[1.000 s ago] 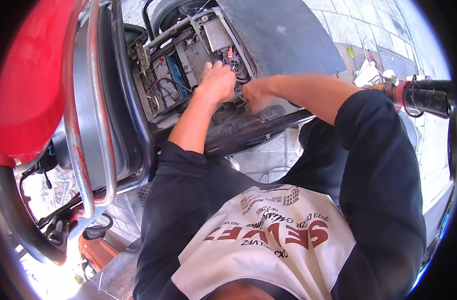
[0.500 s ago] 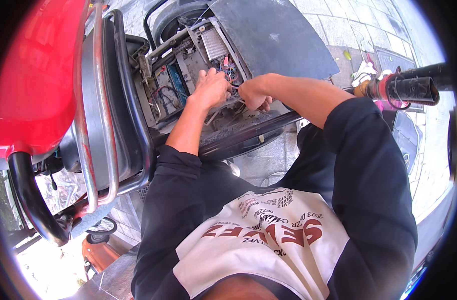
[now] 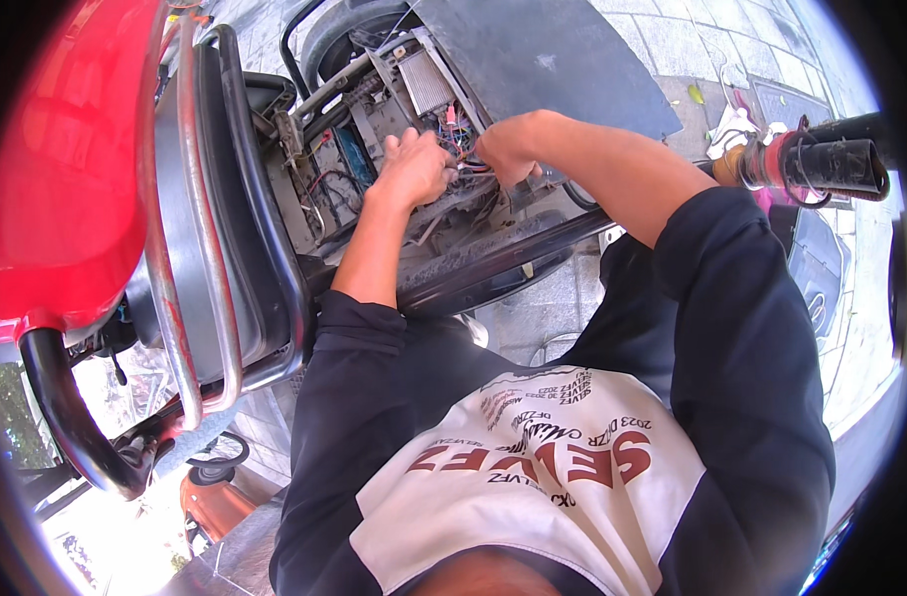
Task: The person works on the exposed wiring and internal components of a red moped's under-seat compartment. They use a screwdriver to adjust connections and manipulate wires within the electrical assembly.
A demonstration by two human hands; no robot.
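1. Our left hand [image 3: 414,171] has stayed beside the coloured wires [image 3: 460,142], its fingers bent and narrow; we cannot tell whether they grip one.
2. Our right hand [image 3: 513,147], blurred a second ago, now shows sharper, curled at the wires' other side; whether it holds anything is hidden from us.
3. The wires lie between our hands and just beyond them, with the finned metal box [image 3: 426,81] farther out; we judge that both hands are still working there.

Two hands [image 3: 411,171] [image 3: 513,142], one finned box [image 3: 426,82], one dark panel [image 3: 548,74].
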